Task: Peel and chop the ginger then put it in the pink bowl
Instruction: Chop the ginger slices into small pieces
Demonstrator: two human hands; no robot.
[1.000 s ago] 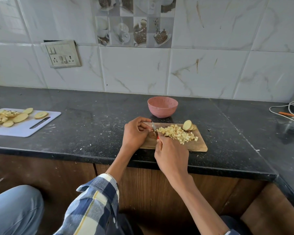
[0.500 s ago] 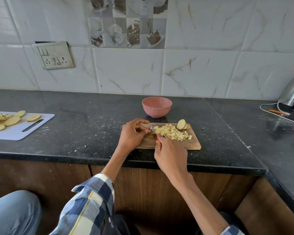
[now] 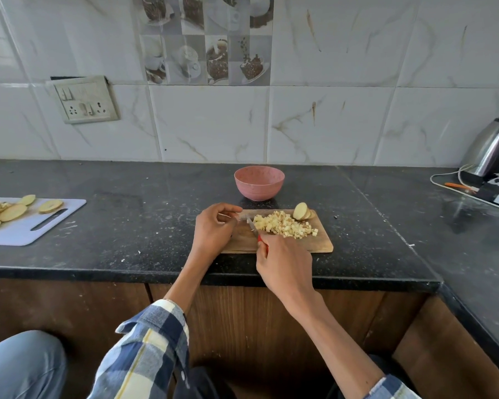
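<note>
Right hand (image 3: 284, 266) gripped the red-handled knife (image 3: 252, 226), blade at the 9 o'clock edge of the ginger dice (image 3: 285, 224) on the board (image 3: 320, 243). Left hand (image 3: 213, 230) had fingers curled on the board's 9 o'clock end; whether they pinched anything could not be told. Ginger slices (image 3: 301, 211) sat at 1 o'clock. Bowl (image 3: 259, 182) stood at 12 o'clock on the desk (image 3: 127, 226).

The cutting board (image 3: 320, 245) was matt wood on a speckled, polished black stone tabletop (image 3: 127, 240). The kettle (image 3: 491, 146) was shiny metal, the wall tiles (image 3: 329, 125) glossy.
</note>
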